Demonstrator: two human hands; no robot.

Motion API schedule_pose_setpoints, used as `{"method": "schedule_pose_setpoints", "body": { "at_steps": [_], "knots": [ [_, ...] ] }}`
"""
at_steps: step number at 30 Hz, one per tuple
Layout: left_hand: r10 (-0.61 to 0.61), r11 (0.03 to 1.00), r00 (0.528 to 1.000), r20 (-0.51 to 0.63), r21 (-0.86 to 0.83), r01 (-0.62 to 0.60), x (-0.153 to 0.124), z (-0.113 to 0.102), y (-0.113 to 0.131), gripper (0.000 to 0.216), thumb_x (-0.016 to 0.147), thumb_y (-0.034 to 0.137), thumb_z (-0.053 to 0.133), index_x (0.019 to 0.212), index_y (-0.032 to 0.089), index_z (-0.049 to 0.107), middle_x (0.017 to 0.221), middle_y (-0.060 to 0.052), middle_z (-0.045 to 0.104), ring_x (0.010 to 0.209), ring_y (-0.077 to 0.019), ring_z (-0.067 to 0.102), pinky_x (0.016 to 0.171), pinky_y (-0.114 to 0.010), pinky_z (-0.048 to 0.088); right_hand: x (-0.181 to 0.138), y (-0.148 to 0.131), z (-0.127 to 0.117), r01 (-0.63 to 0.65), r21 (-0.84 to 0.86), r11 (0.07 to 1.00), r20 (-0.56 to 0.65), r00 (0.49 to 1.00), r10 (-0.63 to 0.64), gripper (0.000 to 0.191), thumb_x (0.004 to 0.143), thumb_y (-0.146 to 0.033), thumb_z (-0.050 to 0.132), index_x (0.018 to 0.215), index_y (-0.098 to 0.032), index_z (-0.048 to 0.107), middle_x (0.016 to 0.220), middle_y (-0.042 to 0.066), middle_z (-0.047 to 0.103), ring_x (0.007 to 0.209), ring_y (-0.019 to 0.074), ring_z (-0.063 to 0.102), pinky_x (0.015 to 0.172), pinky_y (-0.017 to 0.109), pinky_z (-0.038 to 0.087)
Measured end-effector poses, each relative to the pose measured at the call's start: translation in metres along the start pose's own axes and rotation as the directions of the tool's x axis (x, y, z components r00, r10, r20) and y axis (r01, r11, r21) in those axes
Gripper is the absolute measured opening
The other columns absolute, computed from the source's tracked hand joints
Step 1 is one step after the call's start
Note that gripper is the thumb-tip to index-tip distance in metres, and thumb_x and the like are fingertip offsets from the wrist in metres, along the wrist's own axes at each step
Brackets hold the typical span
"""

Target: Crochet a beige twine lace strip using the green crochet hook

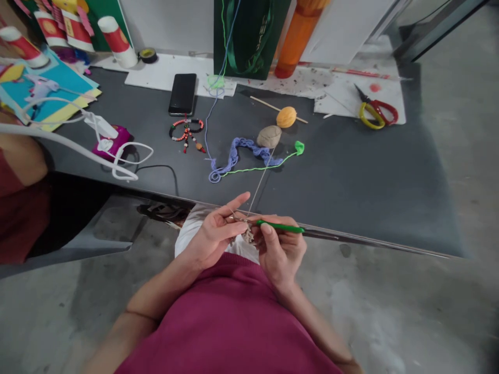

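Observation:
My right hand (281, 252) is closed around a crochet hook with a green handle (283, 226), its tip pointing left. A small beige crocheted piece (248, 235) hangs between my hands, pinched by the thumb and fingers of my left hand (215, 234), whose index finger is stretched out. From there a beige strand runs up to a ball of beige yarn (268, 136) on the table. Behind that ball lies a yellow yarn ball (286, 117) with a wooden stick (265, 103) by it. A blue-purple crocheted strip (244, 144) and a green strand (253, 169) lie just beyond my hands.
Red-and-yellow-handled scissors (377, 111) rest at the right on white board. A phone (183, 94), a beaded bracelet (186, 130) and a magenta box with white cables (113, 143) are on the left. An orange bottle (298, 39) and green bag (249, 39) stand behind. Another person's arm (23, 161) is at left.

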State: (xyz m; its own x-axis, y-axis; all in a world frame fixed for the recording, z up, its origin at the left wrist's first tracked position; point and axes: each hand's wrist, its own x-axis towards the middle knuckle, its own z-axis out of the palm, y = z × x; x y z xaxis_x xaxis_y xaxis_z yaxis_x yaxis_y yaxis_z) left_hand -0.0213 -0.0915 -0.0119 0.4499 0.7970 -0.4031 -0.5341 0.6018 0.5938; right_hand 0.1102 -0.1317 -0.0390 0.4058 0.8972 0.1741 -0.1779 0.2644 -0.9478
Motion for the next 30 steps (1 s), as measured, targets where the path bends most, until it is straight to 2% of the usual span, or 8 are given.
{"method": "schedule_pose_setpoints", "body": {
  "at_steps": [6,9,14,18,20,22,25,30],
  "knots": [
    [-0.017,1.000,1.000,0.013,0.008,0.017,-0.001,-0.002,0.004,0.054,0.069,0.018,0.094,0.121,0.027,0.083,0.073,0.005,0.069,0.066,-0.0073,0.058,0.067,-0.023,0.043,0.001,-0.011,-0.001,0.083,-0.110,0.990,-0.006,0.996,-0.085,0.005,0.103,-0.032,0.066,0.101,-0.028,0.065,0.075,-0.003,0.081,0.043,0.0123,0.065,0.038,0.022,0.052],
    [-0.025,0.999,1.000,0.018,0.024,0.025,-0.001,-0.004,0.005,0.053,0.068,0.018,0.094,0.119,0.027,0.084,0.073,0.004,0.069,0.068,-0.0077,0.058,0.069,-0.023,0.044,0.003,-0.015,-0.002,0.061,-0.079,0.995,0.037,0.998,-0.059,0.007,0.106,-0.035,0.061,0.102,-0.030,0.060,0.077,-0.003,0.081,0.045,0.0136,0.068,0.037,0.022,0.049],
    [-0.104,0.994,0.990,0.092,0.022,0.103,0.000,-0.007,0.006,0.050,0.068,0.017,0.092,0.117,0.025,0.084,0.079,0.001,0.073,0.073,-0.0108,0.063,0.077,-0.027,0.047,0.006,-0.018,-0.006,-0.105,0.011,0.994,0.105,0.989,0.103,0.014,0.106,-0.043,0.061,0.100,-0.031,0.057,0.068,-0.005,0.077,0.043,0.0148,0.067,0.044,0.027,0.053],
    [-0.182,0.983,0.966,0.181,0.007,0.184,0.002,-0.009,0.008,0.045,0.068,0.017,0.089,0.113,0.024,0.085,0.099,-0.006,0.083,0.084,-0.0169,0.071,0.083,-0.030,0.051,0.010,-0.018,-0.009,-0.205,0.094,0.974,0.116,0.974,0.193,0.018,0.101,-0.046,0.068,0.097,-0.031,0.060,0.060,-0.006,0.072,0.046,0.0175,0.069,0.050,0.031,0.058],
    [-0.188,0.981,0.955,0.231,0.000,0.193,0.002,-0.008,0.008,0.042,0.069,0.016,0.088,0.110,0.024,0.086,0.104,-0.007,0.083,0.085,-0.0173,0.071,0.084,-0.031,0.051,0.012,-0.018,-0.009,-0.268,0.129,0.955,0.144,0.958,0.249,0.019,0.099,-0.047,0.069,0.095,-0.030,0.061,0.059,-0.006,0.071,0.049,0.0186,0.071,0.052,0.032,0.059],
    [-0.156,0.987,0.954,0.257,0.008,0.159,0.002,-0.005,0.008,0.041,0.069,0.018,0.090,0.109,0.025,0.087,0.100,-0.007,0.083,0.081,-0.0161,0.069,0.083,-0.033,0.051,0.014,-0.018,-0.009,-0.334,0.167,0.928,0.184,0.935,0.304,0.020,0.099,-0.047,0.069,0.094,-0.029,0.062,0.057,-0.007,0.069,0.049,0.0180,0.070,0.052,0.031,0.059],
    [-0.069,0.996,0.978,0.196,0.070,0.056,0.001,-0.001,0.004,0.044,0.069,0.021,0.093,0.112,0.027,0.086,0.090,-0.005,0.082,0.077,-0.0152,0.067,0.082,-0.033,0.052,0.014,-0.016,-0.006,-0.389,0.228,0.893,0.214,0.914,0.344,0.022,0.096,-0.048,0.074,0.092,-0.028,0.065,0.057,-0.007,0.068,0.046,0.0140,0.064,0.046,0.025,0.052],
    [0.021,0.982,0.998,0.053,0.185,-0.030,0.002,0.000,-0.002,0.052,0.070,0.026,0.094,0.121,0.029,0.083,0.098,-0.004,0.082,0.082,-0.0150,0.069,0.084,-0.033,0.055,0.014,-0.008,0.003,-0.331,0.287,0.899,0.177,0.941,0.290,0.025,0.089,-0.047,0.082,0.087,-0.028,0.067,0.068,-0.006,0.075,0.048,0.0106,0.060,0.042,0.020,0.046]
  ]
}}
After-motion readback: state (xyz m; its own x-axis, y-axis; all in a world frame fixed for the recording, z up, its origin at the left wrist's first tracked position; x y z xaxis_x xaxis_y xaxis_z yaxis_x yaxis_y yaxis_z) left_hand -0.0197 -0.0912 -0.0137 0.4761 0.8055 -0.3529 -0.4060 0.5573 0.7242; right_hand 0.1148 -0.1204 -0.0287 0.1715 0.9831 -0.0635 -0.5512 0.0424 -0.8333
